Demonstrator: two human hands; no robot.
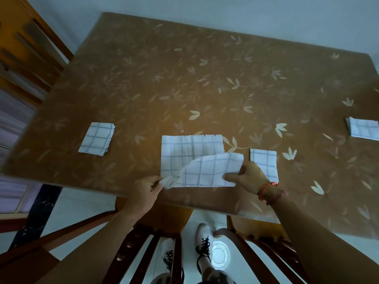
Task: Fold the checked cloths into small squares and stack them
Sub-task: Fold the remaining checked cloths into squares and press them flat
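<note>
Checked cloth (190,152) lay at the desk's (184,78) near edge, left hand (146,188) pinched its near-left corner, right hand (249,176) gripped the lifted right edge, folded squares (96,141) (264,162) (364,131) lay on either side.

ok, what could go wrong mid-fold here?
The centre cloth lies near the table edge; a pull toward the body could drag it off. The right hand is right by the folded square and may nudge it askew. The left hand pinches a bunched corner, so the fold may land uneven.
</note>
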